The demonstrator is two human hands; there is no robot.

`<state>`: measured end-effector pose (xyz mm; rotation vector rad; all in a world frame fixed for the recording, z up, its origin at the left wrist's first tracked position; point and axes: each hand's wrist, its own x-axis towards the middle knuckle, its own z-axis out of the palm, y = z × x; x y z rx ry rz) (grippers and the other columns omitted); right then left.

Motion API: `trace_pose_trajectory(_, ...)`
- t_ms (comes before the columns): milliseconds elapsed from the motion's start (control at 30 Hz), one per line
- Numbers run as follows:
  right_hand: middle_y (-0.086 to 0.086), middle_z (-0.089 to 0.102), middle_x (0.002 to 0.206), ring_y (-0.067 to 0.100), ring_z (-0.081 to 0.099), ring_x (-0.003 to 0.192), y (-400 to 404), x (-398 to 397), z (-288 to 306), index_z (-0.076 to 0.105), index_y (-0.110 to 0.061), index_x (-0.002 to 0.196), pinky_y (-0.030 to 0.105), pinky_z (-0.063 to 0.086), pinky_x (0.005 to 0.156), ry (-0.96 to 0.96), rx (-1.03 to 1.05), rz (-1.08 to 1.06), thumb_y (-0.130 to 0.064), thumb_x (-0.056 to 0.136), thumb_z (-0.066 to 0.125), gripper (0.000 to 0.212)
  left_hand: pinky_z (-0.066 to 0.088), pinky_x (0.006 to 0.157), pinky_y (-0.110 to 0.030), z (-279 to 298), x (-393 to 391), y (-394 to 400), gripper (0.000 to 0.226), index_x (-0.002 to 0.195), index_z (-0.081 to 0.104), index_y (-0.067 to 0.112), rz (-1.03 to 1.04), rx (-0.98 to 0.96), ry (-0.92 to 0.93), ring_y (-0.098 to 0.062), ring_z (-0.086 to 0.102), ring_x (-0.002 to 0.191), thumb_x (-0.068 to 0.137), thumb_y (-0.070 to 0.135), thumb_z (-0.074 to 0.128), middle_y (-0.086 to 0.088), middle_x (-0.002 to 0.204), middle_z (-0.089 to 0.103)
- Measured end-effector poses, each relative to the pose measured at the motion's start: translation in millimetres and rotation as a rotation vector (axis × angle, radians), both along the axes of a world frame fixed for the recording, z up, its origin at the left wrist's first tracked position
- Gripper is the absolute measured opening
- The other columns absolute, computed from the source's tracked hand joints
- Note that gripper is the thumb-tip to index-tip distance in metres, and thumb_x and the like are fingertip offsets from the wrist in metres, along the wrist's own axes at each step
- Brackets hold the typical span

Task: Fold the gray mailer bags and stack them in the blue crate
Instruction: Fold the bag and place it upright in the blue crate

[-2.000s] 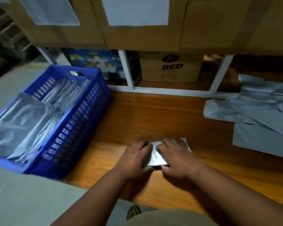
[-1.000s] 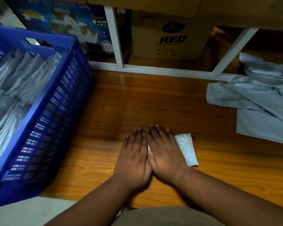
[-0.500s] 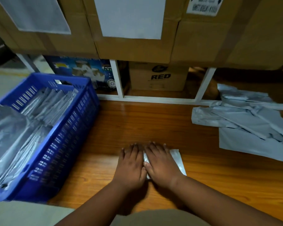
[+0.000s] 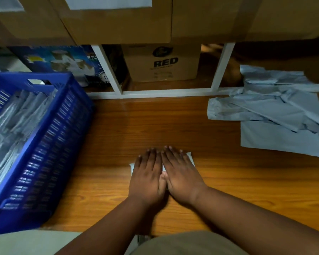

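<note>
Folded gray mailer bag [image 4: 190, 157] flat on the wooden table [image 4: 247, 181], near the front edge, almost wholly covered by two hands laid side by side. Left hand [image 4: 146, 178] palm down on the bag's left half, fingers [image 4: 151, 157] straight and held close together, a white corner of the bag peeking out at its left. Right hand [image 4: 181, 176] palm down on the right half, fingers likewise straight and close, thumb edge touching the left hand, another pale corner showing beyond the little finger. Blue crate [image 4: 50, 144] at the table's left end, well apart from the hands, with folded gray bags [image 4: 20, 115] standing in rows inside. Loose pile of unfolded mailer bags [image 4: 276, 115] at the far right of the table, overlapping one another, well apart from the hands. White shelf frame [image 4: 164, 92] along the table's back edge, a brown carton printed "RED" [image 4: 162, 63] behind it, a blue printed box [image 4: 63, 59] to its left. Large cardboard cartons [image 4: 118, 24] stacked above the frame, pale labels on their faces. Only the one head view on hand.
</note>
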<state>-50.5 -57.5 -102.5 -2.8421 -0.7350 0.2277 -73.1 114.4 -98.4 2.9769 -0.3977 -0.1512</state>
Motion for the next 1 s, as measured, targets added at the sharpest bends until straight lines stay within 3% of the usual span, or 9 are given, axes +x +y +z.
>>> trace_pose_trajectory(267, 0.008, -0.010, 0.178, 0.023, -0.016, 0.164, -0.9, 3.8, -8.4, 0.003, -0.014, 0.171, 0.047, -0.004, 0.133, 0.026, -0.009, 0.003, -0.049, 0.110, 0.022, 0.072, 0.021, 0.128, -0.057, -4.7, 3.1, 0.5, 0.076, 0.167, 0.026, 0.007, -0.023, 0.001, -0.009, -0.034, 0.019, 0.162, 0.101, 0.045, 0.030, -0.018, 0.173, 0.026)
trace_pose_trajectory(467, 0.005, -0.019, 0.176, 0.022, -0.027, 0.160, -0.5, 3.9, -0.2, -0.005, -0.016, 0.170, 0.046, -0.014, 0.128, 0.060, -0.016, 0.011, -0.050, 0.110, 0.015, 0.071, 0.018, 0.129, -0.055, -1.4, 4.1, 1.6, 0.075, 0.169, 0.019, 0.011, -0.026, 0.021, 0.026, -0.030, 0.012, 0.164, 0.103, 0.047, 0.026, -0.013, 0.176, 0.018)
trace_pose_trajectory(600, 0.002, -0.020, 0.177, 0.018, -0.030, 0.158, -2.3, 8.1, 8.5, -0.008, -0.019, 0.170, 0.043, -0.017, 0.128, 0.127, 0.010, 0.019, -0.052, 0.111, 0.016, 0.072, 0.016, 0.130, -0.053, 0.8, 5.1, 3.2, 0.074, 0.168, 0.025, 0.012, -0.010, 0.052, 0.093, -0.032, 0.020, 0.162, 0.105, 0.049, 0.027, -0.013, 0.175, 0.023)
trace_pose_trajectory(700, 0.003, -0.009, 0.179, 0.014, -0.022, 0.160, -16.8, 14.7, 16.0, -0.001, -0.018, 0.171, 0.037, -0.021, 0.126, 0.151, 0.008, 0.064, -0.049, 0.111, 0.021, 0.071, 0.015, 0.131, -0.055, 2.1, 7.9, 1.4, 0.076, 0.164, 0.036, 0.010, -0.025, 0.131, 0.084, -0.037, 0.031, 0.158, 0.108, 0.058, 0.021, -0.017, 0.170, 0.032)
trace_pose_trajectory(767, 0.005, 0.000, 0.180, 0.019, -0.009, 0.165, -29.7, 13.8, 22.2, 0.005, -0.019, 0.172, 0.039, -0.019, 0.124, 0.153, 0.005, 0.061, -0.054, 0.102, 0.011, 0.078, 0.021, 0.127, -0.058, 7.4, 10.8, -6.9, 0.078, 0.157, 0.048, 0.009, -0.010, 0.154, 0.066, -0.038, 0.042, 0.152, 0.108, 0.062, 0.020, -0.018, 0.163, 0.045)
trace_pose_trajectory(833, 0.004, 0.008, 0.179, 0.022, 0.002, 0.165, -40.4, 9.2, 21.8, 0.009, -0.022, 0.171, 0.046, -0.011, 0.129, 0.112, 0.018, 0.011, -0.056, 0.095, 0.007, 0.084, 0.018, 0.127, -0.059, 13.2, 13.2, -18.1, 0.078, 0.160, 0.044, 0.012, -0.023, 0.131, 0.066, -0.036, 0.035, 0.156, 0.106, 0.065, 0.024, -0.016, 0.166, 0.041)
trace_pose_trajectory(933, 0.008, 0.031, 0.173, 0.026, 0.021, 0.162, -50.4, 6.3, 9.6, 0.029, -0.021, 0.168, 0.054, 0.003, 0.126, 0.064, -0.045, -0.013, -0.050, 0.094, 0.032, 0.080, 0.014, 0.128, -0.061, 12.2, 17.1, -32.7, 0.080, 0.167, 0.029, 0.018, -0.051, 0.101, 0.068, -0.032, 0.018, 0.162, 0.105, 0.068, 0.022, -0.012, 0.173, 0.027)
trace_pose_trajectory(1000, 0.008, 0.030, 0.174, 0.025, 0.015, 0.162, -55.5, 6.8, -4.7, 0.030, -0.017, 0.168, 0.056, 0.003, 0.124, 0.056, -0.085, 0.002, -0.051, 0.094, 0.039, 0.082, 0.011, 0.129, -0.062, 8.9, 17.9, -41.0, 0.085, 0.169, 0.023, 0.019, -0.084, 0.124, 0.077, -0.029, 0.011, 0.164, 0.104, 0.073, 0.013, -0.010, 0.175, 0.023)
